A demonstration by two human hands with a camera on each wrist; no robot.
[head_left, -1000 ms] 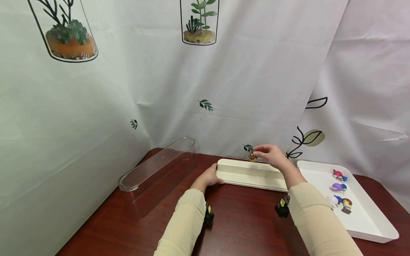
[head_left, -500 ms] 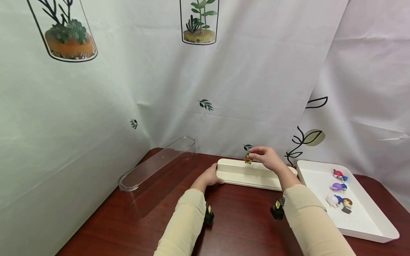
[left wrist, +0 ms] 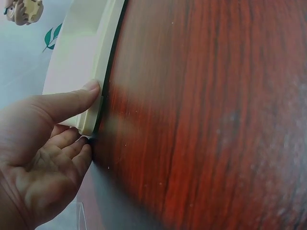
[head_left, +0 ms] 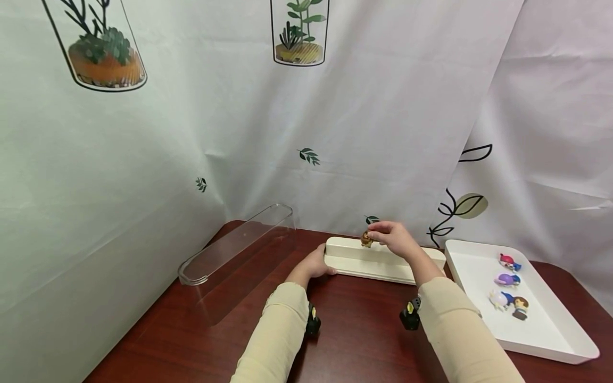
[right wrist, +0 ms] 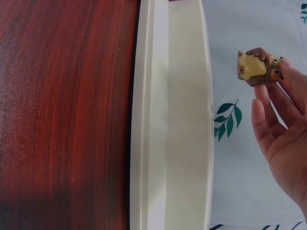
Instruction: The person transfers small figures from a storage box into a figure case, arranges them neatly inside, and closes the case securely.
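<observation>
An owl figurine (right wrist: 256, 67), brown with a yellowish belly, is pinched at its head by the fingertips of my right hand (head_left: 394, 238). In the head view it hovers over the rear part of a long cream stepped display base (head_left: 369, 266), apart from it. My left hand (head_left: 314, 263) grips the left end of that base. In the left wrist view its thumb (left wrist: 76, 101) presses on the front ledge while the fingers lie against the end. The base rests on the table near the back curtain.
A white tray (head_left: 541, 332) at the right holds several small figurines, among them a red-capped one (head_left: 508, 261) and a brown-haired one (head_left: 520, 307). A clear plastic cover (head_left: 239, 247) stands at the left. The patterned curtain (head_left: 373, 133) closes off the back.
My right hand has moved left and slightly down with the owl figurine, along the rear of the base. The left hand has kept its grip in place.
</observation>
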